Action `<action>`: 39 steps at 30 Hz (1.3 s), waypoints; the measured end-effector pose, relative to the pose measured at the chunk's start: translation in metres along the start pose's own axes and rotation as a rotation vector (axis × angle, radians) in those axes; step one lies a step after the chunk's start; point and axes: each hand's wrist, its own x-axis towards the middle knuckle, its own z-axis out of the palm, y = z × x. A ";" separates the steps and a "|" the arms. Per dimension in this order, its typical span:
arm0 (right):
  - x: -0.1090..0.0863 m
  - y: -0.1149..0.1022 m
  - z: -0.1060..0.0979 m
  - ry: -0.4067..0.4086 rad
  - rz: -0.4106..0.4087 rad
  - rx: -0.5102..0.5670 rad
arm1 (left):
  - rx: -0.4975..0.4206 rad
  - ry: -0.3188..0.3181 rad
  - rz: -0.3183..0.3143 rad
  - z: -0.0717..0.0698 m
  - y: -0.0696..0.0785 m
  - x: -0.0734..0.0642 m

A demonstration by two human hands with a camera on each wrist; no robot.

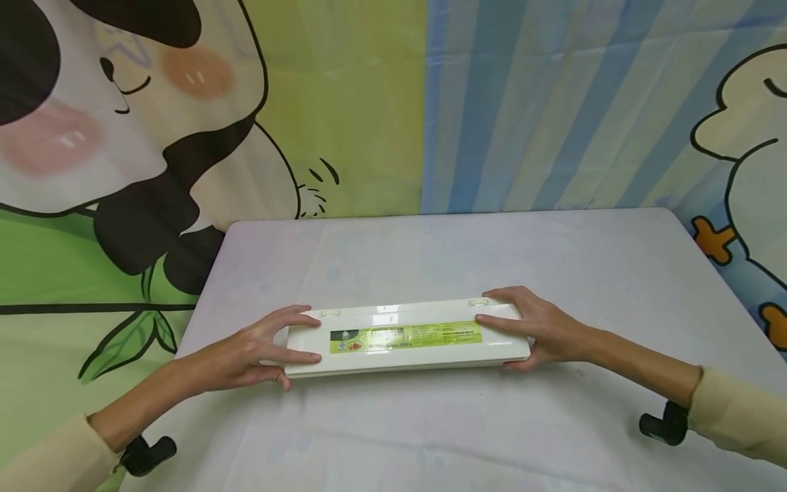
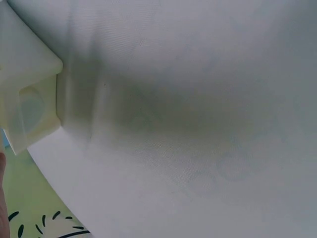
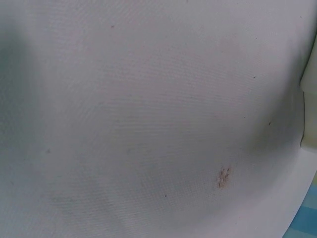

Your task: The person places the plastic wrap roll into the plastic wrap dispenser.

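A long white plastic box [image 1: 406, 361] with a green and yellow printed label [image 1: 406, 337] lies across the table, its right end slightly farther back. My left hand [image 1: 252, 352] grips its left end, fingers over the top and thumb at the near lower edge. At the opposite end, my right hand [image 1: 544, 328] holds the box with fingers on the lid and thumb low in front. In the left wrist view the box's end [image 2: 37, 106] shows a recess with a round, pale shape inside. Only a sliver of the box [image 3: 310, 99] enters the right wrist view.
A table [image 1: 430, 266] under a pale cloth carries the box. Behind it hang a green and blue striped backdrop [image 1: 344, 102] and cartoon figures on both sides. A small brown stain [image 3: 224, 177] marks the cloth in the right wrist view.
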 end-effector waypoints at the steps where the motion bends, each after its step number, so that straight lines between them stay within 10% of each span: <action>1: 0.000 0.000 0.000 -0.004 0.002 0.003 | -0.001 0.011 0.009 0.000 0.000 0.000; 14: 0.004 -0.002 0.002 0.018 -0.003 0.001 | 0.001 0.041 0.025 0.007 -0.006 -0.003; 24: 0.001 -0.004 0.002 -0.042 0.165 0.013 | -0.032 -0.106 -0.425 0.015 -0.008 -0.001; 39: -0.003 -0.019 0.002 -0.115 0.397 0.064 | -0.072 0.005 -0.501 0.033 -0.012 0.007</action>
